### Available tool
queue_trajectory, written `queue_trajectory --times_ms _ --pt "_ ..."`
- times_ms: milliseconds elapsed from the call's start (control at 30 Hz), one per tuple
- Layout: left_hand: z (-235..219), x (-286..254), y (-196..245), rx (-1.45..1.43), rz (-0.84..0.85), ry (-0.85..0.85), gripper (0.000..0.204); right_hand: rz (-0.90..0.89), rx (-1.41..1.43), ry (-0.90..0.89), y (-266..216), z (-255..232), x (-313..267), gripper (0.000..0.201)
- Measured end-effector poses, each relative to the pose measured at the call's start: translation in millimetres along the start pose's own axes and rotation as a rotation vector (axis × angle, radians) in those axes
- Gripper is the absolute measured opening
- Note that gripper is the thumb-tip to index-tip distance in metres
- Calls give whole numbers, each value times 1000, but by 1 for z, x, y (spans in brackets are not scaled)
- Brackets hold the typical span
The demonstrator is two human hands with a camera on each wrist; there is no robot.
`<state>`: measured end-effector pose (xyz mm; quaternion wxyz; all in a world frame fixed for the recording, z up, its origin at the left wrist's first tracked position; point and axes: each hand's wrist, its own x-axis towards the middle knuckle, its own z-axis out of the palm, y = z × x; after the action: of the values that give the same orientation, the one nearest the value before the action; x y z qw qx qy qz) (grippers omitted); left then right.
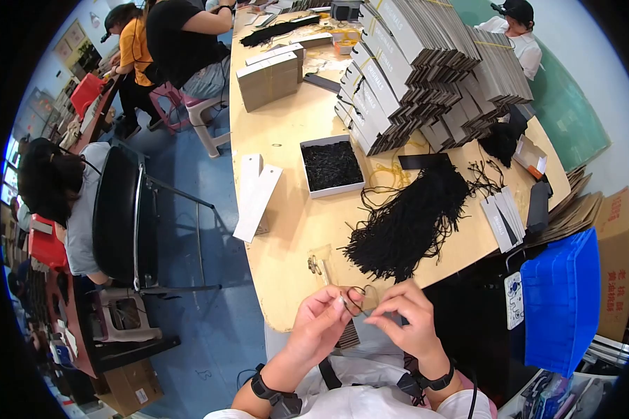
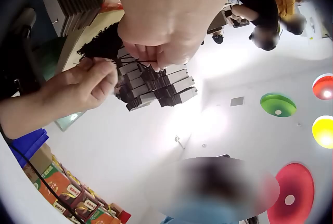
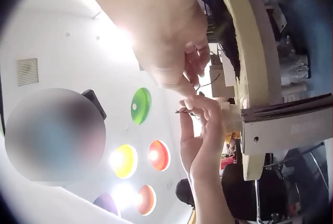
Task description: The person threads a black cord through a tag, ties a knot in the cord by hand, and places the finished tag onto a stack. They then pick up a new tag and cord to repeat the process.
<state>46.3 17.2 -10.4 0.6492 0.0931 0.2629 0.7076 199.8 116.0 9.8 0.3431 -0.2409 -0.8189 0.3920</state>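
Observation:
A thin dark cord (image 1: 362,297), bent into a small loop, stretches between my two hands over the table's near edge. My left hand (image 1: 318,325) pinches it between thumb and fingertips. At the other side, my right hand (image 1: 411,321) holds the cord with thumb and index finger, its other fingers curled. In the left wrist view the cord (image 2: 136,61) runs taut from one set of fingertips to the other. Just beyond the hands lies a large heap of black cords (image 1: 409,220) with frayed-looking ends.
A white box (image 1: 363,186) of small black pieces stands behind the cords. Tall stacks of grey printed cards (image 1: 391,77) fill the table's far side. Two pale strips (image 1: 258,202) lie at left. A blue bin (image 1: 562,300) stands right of the table, and a black chair (image 1: 122,216) left.

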Motion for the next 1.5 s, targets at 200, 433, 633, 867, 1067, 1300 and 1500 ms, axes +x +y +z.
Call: queue_trajectory --times_ms 200,433,633,867,1067,1300,1500 --pt "-3 -3 14 57 155 59 11 262 267 -415 11 3 -22 14" --pt "2 -17 18 590 232 -30 6 463 395 -398 8 -3 -19 18" --pt "0 -22 14 809 199 -142 7 568 903 -191 -5 -2 9 23" --pt "9 -21 6 765 241 11 5 338 829 -123 -1 -1 3 9" --pt "16 -21 9 1065 317 -78 5 286 558 -152 -13 1 -3 18" --pt "20 -19 12 1127 288 -123 4 357 598 -224 -7 -1 -4 21" --pt "9 -18 2 960 186 -165 10 470 814 -234 -7 2 -7 21"
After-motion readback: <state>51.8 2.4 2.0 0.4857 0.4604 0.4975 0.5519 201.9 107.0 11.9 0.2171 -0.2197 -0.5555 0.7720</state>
